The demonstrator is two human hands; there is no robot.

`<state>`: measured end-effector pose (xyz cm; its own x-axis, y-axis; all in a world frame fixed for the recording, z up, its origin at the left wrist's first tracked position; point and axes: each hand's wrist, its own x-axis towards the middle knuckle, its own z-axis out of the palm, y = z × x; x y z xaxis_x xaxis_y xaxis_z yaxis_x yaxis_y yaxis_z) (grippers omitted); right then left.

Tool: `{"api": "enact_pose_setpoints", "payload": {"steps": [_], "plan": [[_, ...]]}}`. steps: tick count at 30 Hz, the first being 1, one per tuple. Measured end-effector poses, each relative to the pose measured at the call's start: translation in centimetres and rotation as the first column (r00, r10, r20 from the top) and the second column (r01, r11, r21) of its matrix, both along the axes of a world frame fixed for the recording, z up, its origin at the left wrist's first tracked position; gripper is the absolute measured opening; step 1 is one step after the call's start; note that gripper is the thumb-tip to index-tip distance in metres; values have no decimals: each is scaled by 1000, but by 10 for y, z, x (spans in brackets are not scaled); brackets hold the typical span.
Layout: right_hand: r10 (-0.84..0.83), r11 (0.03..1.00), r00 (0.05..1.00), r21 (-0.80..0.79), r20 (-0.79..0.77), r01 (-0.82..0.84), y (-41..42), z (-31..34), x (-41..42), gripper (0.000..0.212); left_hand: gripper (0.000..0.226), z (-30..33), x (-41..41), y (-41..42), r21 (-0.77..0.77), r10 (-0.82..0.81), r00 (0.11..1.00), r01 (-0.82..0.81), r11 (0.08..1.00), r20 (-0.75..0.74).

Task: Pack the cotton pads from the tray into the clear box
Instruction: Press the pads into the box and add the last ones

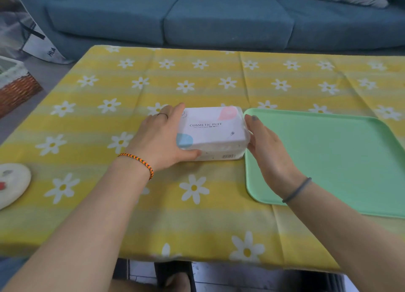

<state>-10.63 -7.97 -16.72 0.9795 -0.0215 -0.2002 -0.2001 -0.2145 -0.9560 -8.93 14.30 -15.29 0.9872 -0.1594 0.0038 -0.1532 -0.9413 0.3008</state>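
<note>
Clear box (211, 134) on daisy tablecloth (197, 83), sofa (219, 18) behind

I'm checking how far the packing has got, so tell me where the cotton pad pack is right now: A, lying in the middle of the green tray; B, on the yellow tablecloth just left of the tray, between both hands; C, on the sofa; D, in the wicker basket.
B: the cotton pad pack sits on the tablecloth beside the tray, with the left hand and right hand at its ends.
</note>
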Motion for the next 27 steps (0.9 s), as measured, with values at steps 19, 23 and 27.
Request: {"api": "enact_pose_setpoints", "payload": {"steps": [19,23,27], "plan": [[120,920,971,-391,207,-31,7,-14,-14,56,91,-34,-3,-8,235,-95,987,63,970,127],[176,859,958,-511,226,-37,8,-23,-15,57,105,-34,-6,-12,190,-57,995,40,981,83],[164,876,951,-481,261,-19,8,-21,-12,50,90,-34,-7,-16,60,-16,996,11,998,86]]}}
